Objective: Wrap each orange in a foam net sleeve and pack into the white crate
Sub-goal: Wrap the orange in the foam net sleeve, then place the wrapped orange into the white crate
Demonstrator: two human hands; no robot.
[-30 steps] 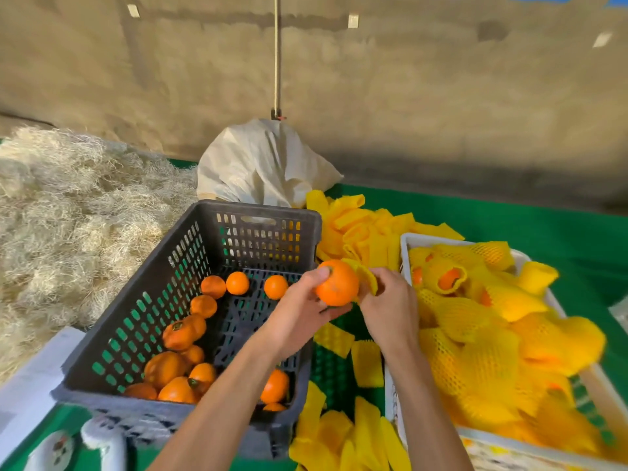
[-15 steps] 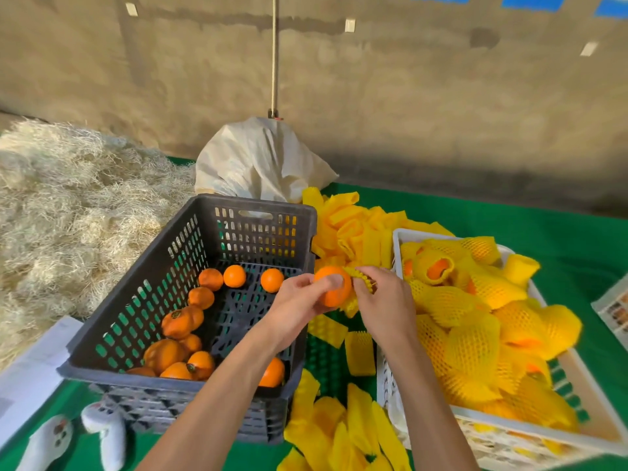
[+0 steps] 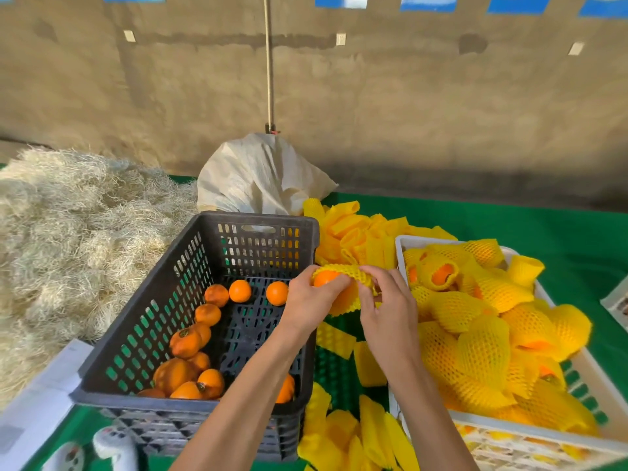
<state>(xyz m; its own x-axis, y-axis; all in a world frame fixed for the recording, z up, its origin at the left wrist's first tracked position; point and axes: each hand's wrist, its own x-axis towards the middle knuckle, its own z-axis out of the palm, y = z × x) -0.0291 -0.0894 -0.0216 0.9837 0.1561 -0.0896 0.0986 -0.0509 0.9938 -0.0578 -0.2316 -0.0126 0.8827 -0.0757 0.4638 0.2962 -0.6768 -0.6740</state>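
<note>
in hand: one orange (image 3: 325,278), held up between the two crates, roughly over the black crate's right rim. It's partway into a yellow foam net sleeve (image 3: 353,289), with a patch of bare peel still poking out on the left end, so I'd call this one half wrapped.
left hand (image 3: 311,302): fingers curled around the orange from the left, gripping it through the net.
right hand (image 3: 387,309): fingers pinching the sleeve's right end, looks like it's stretching the mesh over the fruit.
done so far: white crate (image 3: 557,433) on the right is piled high with netted oranges (image 3: 482,351), looks pretty much full from here.
still to go: black crate (image 3: 190,277) has about a dozen bare oranges (image 3: 240,291) left, mostly along the near and left side. Can't see what's hidden behind the arm.
supplies: plenty of loose foam sleeves (image 3: 360,232) heaped behind the crates, plus more lying between them on the green cloth (image 3: 509,219).
verdict: well past halfway I'd guess, space in the white crate might be the issue.
</note>
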